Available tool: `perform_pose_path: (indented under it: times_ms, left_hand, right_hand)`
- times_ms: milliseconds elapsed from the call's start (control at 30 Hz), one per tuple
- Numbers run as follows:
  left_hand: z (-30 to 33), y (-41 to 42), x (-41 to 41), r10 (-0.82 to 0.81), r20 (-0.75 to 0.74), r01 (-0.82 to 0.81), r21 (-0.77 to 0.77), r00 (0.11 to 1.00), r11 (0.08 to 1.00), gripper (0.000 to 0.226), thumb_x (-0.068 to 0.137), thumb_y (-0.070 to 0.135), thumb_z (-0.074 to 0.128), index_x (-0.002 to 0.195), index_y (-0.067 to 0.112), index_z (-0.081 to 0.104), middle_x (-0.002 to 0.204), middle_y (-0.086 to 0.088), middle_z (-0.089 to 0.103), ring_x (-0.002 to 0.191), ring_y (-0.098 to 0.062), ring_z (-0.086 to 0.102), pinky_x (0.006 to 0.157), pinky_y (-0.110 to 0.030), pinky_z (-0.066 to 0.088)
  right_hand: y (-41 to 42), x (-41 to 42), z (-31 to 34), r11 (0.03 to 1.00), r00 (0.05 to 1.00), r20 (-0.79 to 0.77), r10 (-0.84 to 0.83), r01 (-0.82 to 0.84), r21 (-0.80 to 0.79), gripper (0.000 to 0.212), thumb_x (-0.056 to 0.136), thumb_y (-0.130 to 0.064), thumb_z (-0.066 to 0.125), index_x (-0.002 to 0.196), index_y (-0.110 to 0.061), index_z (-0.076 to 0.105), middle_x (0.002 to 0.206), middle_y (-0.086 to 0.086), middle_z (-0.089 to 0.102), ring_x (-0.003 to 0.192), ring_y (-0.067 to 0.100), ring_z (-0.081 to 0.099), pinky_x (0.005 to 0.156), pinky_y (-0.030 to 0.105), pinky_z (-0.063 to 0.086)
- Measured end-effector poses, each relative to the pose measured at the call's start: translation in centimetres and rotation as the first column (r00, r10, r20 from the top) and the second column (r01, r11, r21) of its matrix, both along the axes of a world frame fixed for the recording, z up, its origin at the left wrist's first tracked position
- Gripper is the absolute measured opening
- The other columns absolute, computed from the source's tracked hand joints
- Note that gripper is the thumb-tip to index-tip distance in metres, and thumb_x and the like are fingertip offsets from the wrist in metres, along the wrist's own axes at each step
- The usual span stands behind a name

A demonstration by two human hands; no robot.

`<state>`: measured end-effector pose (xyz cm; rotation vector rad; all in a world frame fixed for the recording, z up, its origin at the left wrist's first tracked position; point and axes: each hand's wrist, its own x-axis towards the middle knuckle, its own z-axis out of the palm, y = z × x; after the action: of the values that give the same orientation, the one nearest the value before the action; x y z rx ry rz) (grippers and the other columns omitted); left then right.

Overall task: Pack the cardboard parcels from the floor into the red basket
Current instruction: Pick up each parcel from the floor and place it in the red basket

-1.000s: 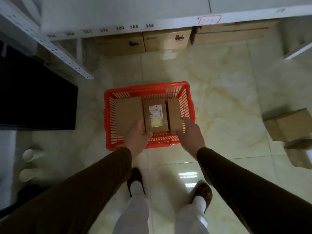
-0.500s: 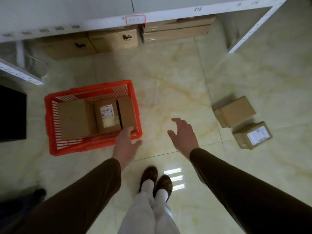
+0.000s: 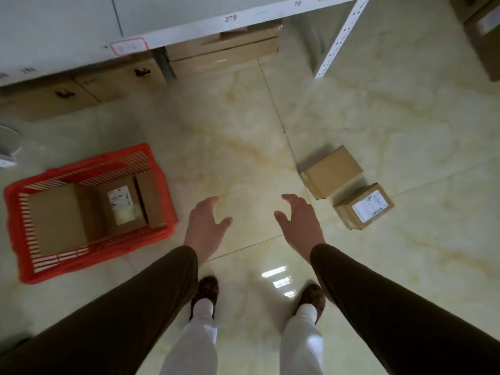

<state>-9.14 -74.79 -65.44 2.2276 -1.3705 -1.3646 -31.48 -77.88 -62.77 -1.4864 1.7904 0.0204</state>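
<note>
The red basket [image 3: 21,234] stands on the floor at the left with three cardboard parcels inside; the middle one [image 3: 121,205] carries a white label. Two more parcels lie on the floor at the right: a plain one [image 3: 331,171] and, just in front of it, a labelled one [image 3: 364,207]. My left hand [image 3: 205,226] is open and empty, to the right of the basket. My right hand [image 3: 300,220] is open and empty too, a short way left of the two floor parcels and touching neither.
A white metal shelf rack [image 3: 335,41] runs along the back, with large cardboard cartons [image 3: 221,54] stored under it. Another carton [image 3: 484,31] sits at the top right. My feet [image 3: 205,293] stand on glossy marble tiles.
My view has swung right, away from the basket. Both hands left the parcels in the basket and now hover open over the floor, nearer the two parcels on the right.
</note>
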Motion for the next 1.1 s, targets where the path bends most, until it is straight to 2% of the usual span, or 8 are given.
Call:
perform_pose_path:
  times_ms: [133,300,567,767,833,967,1100]
  left_hand:
    - [-0.2,-1.9,-7.1,-0.060,0.032,0.060,-0.006,0.998,0.998,0.067,0.096,0.034,0.066,0.154,0.017,0.038,0.157,-0.007,0.039,0.145,-0.025,0.034,0.114,-0.033,0.027]
    - [-0.8,-3.3,-14.9,-0.040,0.003,0.040,0.009,0.999,0.999,0.068,0.097,0.035,0.065,0.155,0.018,0.035,0.159,-0.006,0.037,0.147,-0.025,0.031,0.115,-0.035,0.028]
    - [-1.8,-6.4,-21.5,-0.014,-0.017,0.014,0.017,1.000,1.000,0.066,0.097,0.033,0.065,0.155,0.017,0.036,0.158,-0.005,0.038,0.146,-0.023,0.033,0.116,-0.037,0.029]
    - [-4.8,-9.4,-24.2,0.104,-0.098,-0.097,0.080,0.990,0.992,0.065,0.097,0.031,0.065,0.154,0.018,0.036,0.157,-0.004,0.039,0.142,-0.022,0.039,0.104,-0.024,0.028]
    - [-6.5,-10.4,-25.5,0.182,-0.129,-0.166,0.122,0.975,0.978,0.067,0.097,0.031,0.067,0.154,0.021,0.035,0.158,-0.005,0.037,0.143,-0.023,0.039,0.107,-0.027,0.032]
    - [-10.5,-12.9,-28.4,0.281,-0.161,-0.253,0.171,0.946,0.952,0.075,0.095,0.032,0.069,0.157,0.025,0.029,0.161,-0.007,0.034,0.145,-0.025,0.037,0.116,-0.044,0.036]
    - [-15.4,-15.5,-30.5,0.312,-0.179,-0.274,0.204,0.933,0.940,0.083,0.095,0.028,0.069,0.161,0.028,0.018,0.164,-0.007,0.029,0.147,-0.028,0.034,0.117,-0.044,0.035]
  right_hand:
    - [-1.4,-7.0,-0.1,1.000,1.000,0.014,0.021,-0.021,0.008,0.048,0.103,-0.033,0.053,0.149,-0.022,0.045,0.150,0.003,0.050,0.138,0.023,0.045,0.113,0.038,0.039]
    - [-3.6,-14.6,-0.3,1.000,1.000,0.014,0.018,-0.018,0.000,0.046,0.103,-0.032,0.054,0.147,-0.019,0.046,0.149,0.003,0.052,0.137,0.023,0.048,0.116,0.040,0.039]
    - [-8.1,-19.5,-2.4,1.000,1.000,0.016,0.010,-0.010,0.022,0.047,0.102,-0.030,0.055,0.147,-0.019,0.046,0.146,0.005,0.053,0.134,0.025,0.049,0.113,0.044,0.042]
    - [-12.4,-22.2,-4.9,1.000,0.999,0.035,0.006,-0.006,0.007,0.050,0.103,-0.029,0.054,0.150,-0.017,0.043,0.147,0.007,0.052,0.133,0.024,0.049,0.111,0.042,0.043]
    - [-14.0,-23.8,-6.3,0.999,0.999,0.014,0.032,-0.033,0.028,0.054,0.104,-0.030,0.053,0.154,-0.016,0.039,0.148,0.009,0.051,0.134,0.026,0.047,0.112,0.043,0.041]
    - [-17.5,-27.1,-10.5,0.992,0.994,-0.049,0.098,-0.094,0.088,0.061,0.105,-0.032,0.052,0.159,-0.015,0.031,0.154,0.012,0.045,0.141,0.030,0.042,0.114,0.042,0.036]
    - [-20.3,-29.9,-15.8,0.978,0.981,-0.095,0.167,-0.153,0.144,0.063,0.105,-0.035,0.051,0.160,-0.016,0.027,0.155,0.013,0.043,0.140,0.034,0.046,0.114,0.045,0.040]
